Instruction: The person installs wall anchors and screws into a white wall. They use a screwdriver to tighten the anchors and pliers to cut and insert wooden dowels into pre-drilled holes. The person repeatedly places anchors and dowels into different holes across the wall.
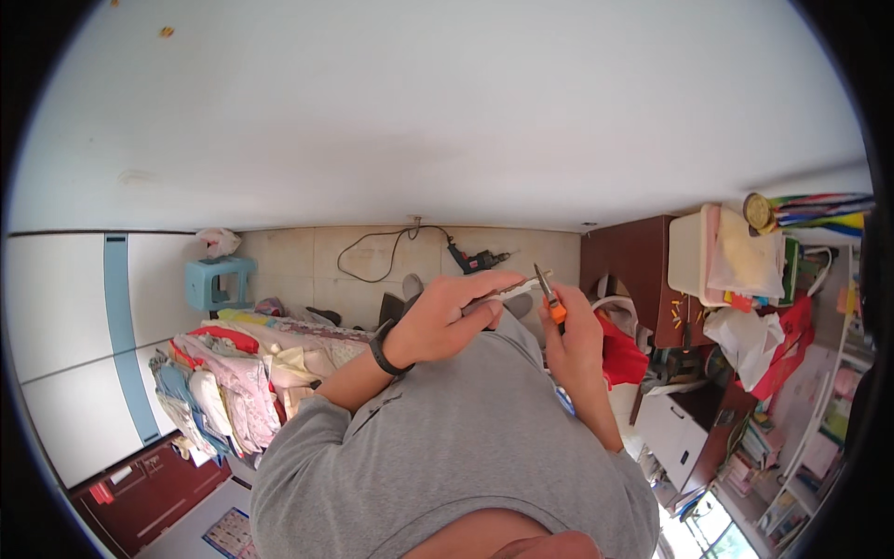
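Observation:
In front of my chest, my left hand (452, 315) is closed, fingers pressed together, on a thin whitish strip (518, 292) whose kind I cannot make out. The strip's far end reaches toward the metal jaws of orange-handled pliers (553, 303). Fingers wrapped round that handle, my right hand (575, 340) holds the pliers with their tip pointing up and away. Strip and jaws overlap in view; whether the jaws bite on it is too small to tell. A dark band circles my left wrist.
On the tiled floor by the white wall lies a power drill (477, 260), its black cord (358, 272) looped left. A blue stool (219, 282) and piled clothes (247, 373) stand left. To the right are a brown desk (624, 270), a red bag (622, 352) and a pale bin (691, 256).

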`<state>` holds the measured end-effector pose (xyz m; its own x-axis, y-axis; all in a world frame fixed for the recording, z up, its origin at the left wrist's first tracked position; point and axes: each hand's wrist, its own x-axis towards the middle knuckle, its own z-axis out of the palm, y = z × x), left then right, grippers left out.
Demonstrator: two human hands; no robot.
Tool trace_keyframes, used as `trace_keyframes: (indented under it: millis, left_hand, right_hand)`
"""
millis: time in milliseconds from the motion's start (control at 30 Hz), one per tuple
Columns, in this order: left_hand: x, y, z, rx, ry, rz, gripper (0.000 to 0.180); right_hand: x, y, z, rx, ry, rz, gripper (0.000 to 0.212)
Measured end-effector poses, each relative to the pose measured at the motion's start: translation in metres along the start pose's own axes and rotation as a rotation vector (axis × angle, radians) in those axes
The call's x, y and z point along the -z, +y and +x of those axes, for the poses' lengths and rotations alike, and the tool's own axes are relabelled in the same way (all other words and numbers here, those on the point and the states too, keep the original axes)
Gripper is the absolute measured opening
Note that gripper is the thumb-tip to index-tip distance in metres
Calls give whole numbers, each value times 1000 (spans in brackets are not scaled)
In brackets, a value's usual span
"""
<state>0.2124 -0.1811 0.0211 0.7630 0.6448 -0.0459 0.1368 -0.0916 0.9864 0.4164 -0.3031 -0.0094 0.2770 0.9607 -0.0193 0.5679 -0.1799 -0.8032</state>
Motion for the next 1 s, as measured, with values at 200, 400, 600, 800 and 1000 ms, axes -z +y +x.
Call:
trace_keyframes:
  millis: [200,400,600,800,1000]
  left_hand:
    - [5,-7,-9,30,139,-47,26]
    - [23,-8,-20,78,245,42,14]
    - [34,-25,-41,89,376,6,13]
    - [31,-64,-67,22,477,2,17]
    - [51,-79,-103,45,570,-110,18]
  right_hand:
    - [-15,-16,10,104,-84,-120,26]
    - [-31,-32,24,222,-148,-222,26]
    - [-52,-47,32,147,-291,-290,28]
    - [-71,-55,29,162,-390,-432,28]
    - [-102,-77,36,257,-490,-481,24]
